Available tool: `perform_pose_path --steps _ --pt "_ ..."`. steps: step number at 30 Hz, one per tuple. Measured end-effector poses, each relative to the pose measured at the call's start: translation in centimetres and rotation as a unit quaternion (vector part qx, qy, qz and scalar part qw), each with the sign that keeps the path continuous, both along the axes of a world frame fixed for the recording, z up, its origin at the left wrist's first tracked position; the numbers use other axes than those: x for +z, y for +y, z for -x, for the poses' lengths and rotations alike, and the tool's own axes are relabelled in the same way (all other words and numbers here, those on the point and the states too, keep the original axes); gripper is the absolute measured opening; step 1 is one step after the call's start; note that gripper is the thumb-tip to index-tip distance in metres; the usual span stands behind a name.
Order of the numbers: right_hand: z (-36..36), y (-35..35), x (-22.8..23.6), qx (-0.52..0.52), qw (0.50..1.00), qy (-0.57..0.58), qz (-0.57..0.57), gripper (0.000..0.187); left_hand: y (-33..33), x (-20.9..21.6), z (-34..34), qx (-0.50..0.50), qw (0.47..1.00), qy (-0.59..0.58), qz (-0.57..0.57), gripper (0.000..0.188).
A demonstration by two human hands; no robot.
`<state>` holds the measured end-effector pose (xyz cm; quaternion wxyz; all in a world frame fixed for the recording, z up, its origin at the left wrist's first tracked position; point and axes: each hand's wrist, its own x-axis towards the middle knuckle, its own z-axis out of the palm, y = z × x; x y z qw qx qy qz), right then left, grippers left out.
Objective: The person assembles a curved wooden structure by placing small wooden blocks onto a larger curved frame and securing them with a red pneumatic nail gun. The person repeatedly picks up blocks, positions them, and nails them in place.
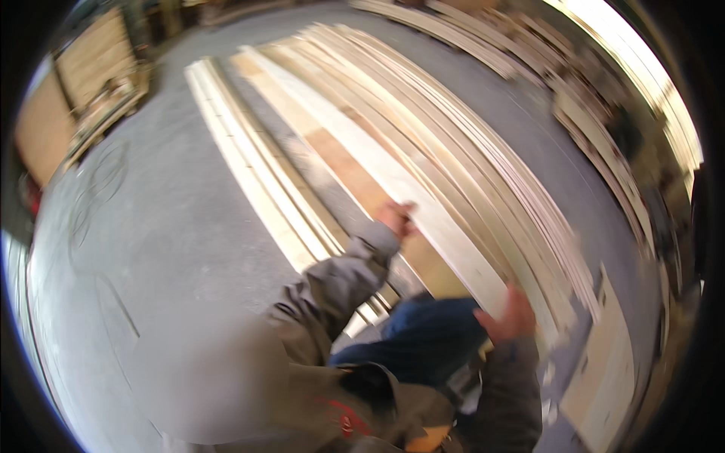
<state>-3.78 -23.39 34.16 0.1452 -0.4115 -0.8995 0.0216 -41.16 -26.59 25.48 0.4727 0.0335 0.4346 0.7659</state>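
The pale board (400, 185) lies along the left side of the spread of planks (464, 162), the left hand (396, 219) curled at its left edge and the right hand (512, 315), thumb apart from fingers, at its near end; blur hides whether either is clamped on it. A loose hold could let that long board twist or scrape the spread. Count 2 hands, 1 pale board, 1 spread, planks too blurred to number, and left of it 1 group of strips (253, 162).

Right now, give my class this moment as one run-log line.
left hand: at pale board, left edge, grip blurred | right hand: at its near end, grip unclear | nearby: narrow boards, grey floor
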Motion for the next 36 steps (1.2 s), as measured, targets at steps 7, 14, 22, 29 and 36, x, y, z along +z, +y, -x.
perform_pose_path --steps 7,14,22,29,36 --pt "3.3 -1.1 1.6 -0.046 0.997 -0.044 0.032 0.098 -1.4 1.0 1.6 0.015 0.992 -0.082 -0.095 0.017" --pt "11.3 -1.6 4.2 0.018 0.995 -0.039 0.091 0.083 -3.3 1.7 9.2 0.053 0.995 -0.010 -0.086 0.015" --pt "19.5 -4.9 4.8 0.032 0.986 -0.104 0.123 0.082 -7.7 -2.6 17.8 0.107 0.993 -0.021 -0.048 0.009" --pt "26.8 -9.9 2.3 -0.008 0.960 -0.212 0.181 0.082 -12.4 -5.9 18.6 0.205 0.973 -0.103 0.029 0.021" --pt "28.9 -10.3 0.9 0.002 0.942 -0.239 0.237 0.090 -17.3 -4.3 8.1 0.012 0.998 -0.041 0.038 0.027"
